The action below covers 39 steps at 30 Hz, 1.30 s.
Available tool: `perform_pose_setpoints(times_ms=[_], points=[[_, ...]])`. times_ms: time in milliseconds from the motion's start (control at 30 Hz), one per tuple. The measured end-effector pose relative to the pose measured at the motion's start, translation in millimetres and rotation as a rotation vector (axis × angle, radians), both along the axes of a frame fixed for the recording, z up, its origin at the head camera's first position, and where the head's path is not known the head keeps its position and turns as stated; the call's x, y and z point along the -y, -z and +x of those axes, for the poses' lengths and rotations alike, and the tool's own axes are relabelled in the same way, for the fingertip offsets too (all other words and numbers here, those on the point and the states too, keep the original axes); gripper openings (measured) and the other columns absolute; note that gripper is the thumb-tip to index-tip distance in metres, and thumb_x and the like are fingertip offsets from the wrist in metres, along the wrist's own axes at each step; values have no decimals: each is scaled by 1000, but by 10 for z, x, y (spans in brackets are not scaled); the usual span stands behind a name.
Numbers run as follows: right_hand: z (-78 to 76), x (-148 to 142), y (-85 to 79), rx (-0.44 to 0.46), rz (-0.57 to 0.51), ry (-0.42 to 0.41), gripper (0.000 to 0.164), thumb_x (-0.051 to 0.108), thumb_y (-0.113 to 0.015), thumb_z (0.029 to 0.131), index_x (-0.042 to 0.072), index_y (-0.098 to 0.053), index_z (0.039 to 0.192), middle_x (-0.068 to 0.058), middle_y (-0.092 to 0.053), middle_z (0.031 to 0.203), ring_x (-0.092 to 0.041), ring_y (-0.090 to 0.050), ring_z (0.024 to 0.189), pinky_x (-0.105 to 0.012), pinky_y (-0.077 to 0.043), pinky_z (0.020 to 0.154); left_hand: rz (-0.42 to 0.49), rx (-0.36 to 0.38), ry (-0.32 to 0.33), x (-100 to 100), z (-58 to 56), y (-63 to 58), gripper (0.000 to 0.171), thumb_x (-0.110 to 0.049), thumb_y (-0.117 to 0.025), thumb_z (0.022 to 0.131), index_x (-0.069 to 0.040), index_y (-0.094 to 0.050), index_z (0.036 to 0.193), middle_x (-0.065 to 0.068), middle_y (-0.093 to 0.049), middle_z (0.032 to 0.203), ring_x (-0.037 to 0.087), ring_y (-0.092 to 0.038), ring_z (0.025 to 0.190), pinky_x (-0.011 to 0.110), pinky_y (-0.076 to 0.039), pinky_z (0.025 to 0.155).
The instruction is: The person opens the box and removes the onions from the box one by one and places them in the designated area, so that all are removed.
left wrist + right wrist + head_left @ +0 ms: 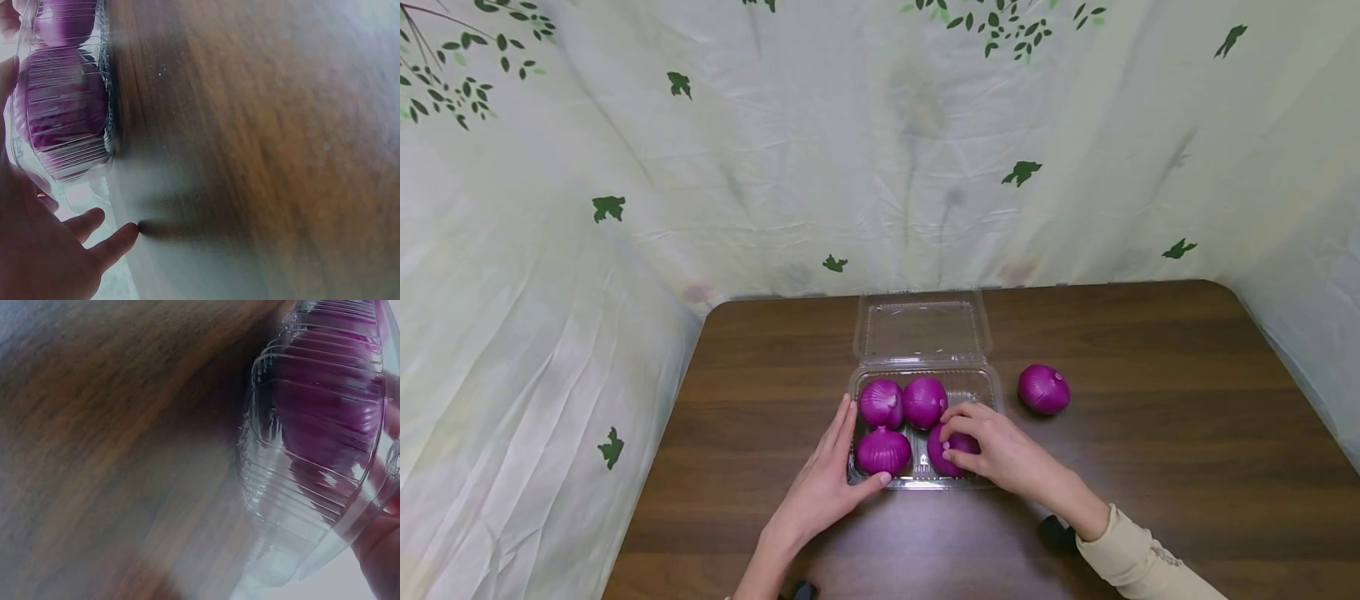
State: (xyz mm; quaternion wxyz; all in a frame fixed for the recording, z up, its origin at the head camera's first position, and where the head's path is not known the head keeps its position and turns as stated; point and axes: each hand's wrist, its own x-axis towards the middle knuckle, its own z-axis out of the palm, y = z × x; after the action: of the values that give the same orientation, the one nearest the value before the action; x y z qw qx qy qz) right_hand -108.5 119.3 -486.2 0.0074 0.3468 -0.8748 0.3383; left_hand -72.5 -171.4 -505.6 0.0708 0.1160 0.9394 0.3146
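A clear plastic clamshell container lies with its lid folded back away from me. Two red onions, a back left one and a back middle one, sit side by side in it. A third red onion is at the front left. My right hand grips another red onion at the container's front right, fingers curled over its top. With fingers extended, my left hand rests along the container's left side, thumb at the front rim. The left wrist view shows its fingers spread by the container wall.
One more red onion lies on the brown wooden table, right of the container. A pale curtain with a leaf print hangs behind the table and along both sides. Dark objects show near both wrists.
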Motion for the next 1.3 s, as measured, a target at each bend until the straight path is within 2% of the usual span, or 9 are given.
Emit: perform_pose_setpoints(times_ms=[333, 667, 1000, 1100, 1300], points=[[-14, -51, -17, 102, -163, 12, 14, 19, -78, 86, 21, -70, 97, 4, -63, 117, -16, -58, 111, -36, -50, 93, -12, 2, 18, 4, -11, -4, 110, -68, -66, 81, -25, -2, 160, -12, 5, 164, 21, -15, 147, 54, -30, 110], [5, -133, -109, 236, -311, 154, 15, 24, -78, 86, 26, -71, 99, 4, -63, 122, -15, -59, 112, -37, -52, 91, -7, -14, 20, -2, -4, -16, 110, -68, -65, 81, -24, -2, 159, -12, 5, 164, 19, -13, 147, 53, -28, 111], [54, -221, -165, 256, -410, 258, 18, 24, -80, 85, 27, -72, 100, 9, -62, 121, -12, -57, 111, -39, -51, 92, -5, -20, 17, -1, -2, 6, 109, -66, -68, 81, -24, -4, 160, -11, 3, 164, 19, -14, 147, 53, -28, 111], [70, -241, -212, 264, -437, 288, 18, 18, -79, 85, 24, -71, 100, 7, -62, 121, -14, -56, 113, -40, -51, 93, 0, -32, 18, -1, -1, 11, 109, -65, -68, 81, -23, -5, 160, -9, 2, 165, 20, -14, 147, 53, -28, 111], [154, -267, -493, 267, -496, 327, 18, 4, -77, 85, 8, -71, 101, -8, -63, 121, -23, -56, 114, -45, -51, 92, 3, -16, 17, 0, -4, 9, 109, -67, -66, 81, -25, -4, 160, -11, 4, 164, 18, -13, 148, 54, -28, 111]])
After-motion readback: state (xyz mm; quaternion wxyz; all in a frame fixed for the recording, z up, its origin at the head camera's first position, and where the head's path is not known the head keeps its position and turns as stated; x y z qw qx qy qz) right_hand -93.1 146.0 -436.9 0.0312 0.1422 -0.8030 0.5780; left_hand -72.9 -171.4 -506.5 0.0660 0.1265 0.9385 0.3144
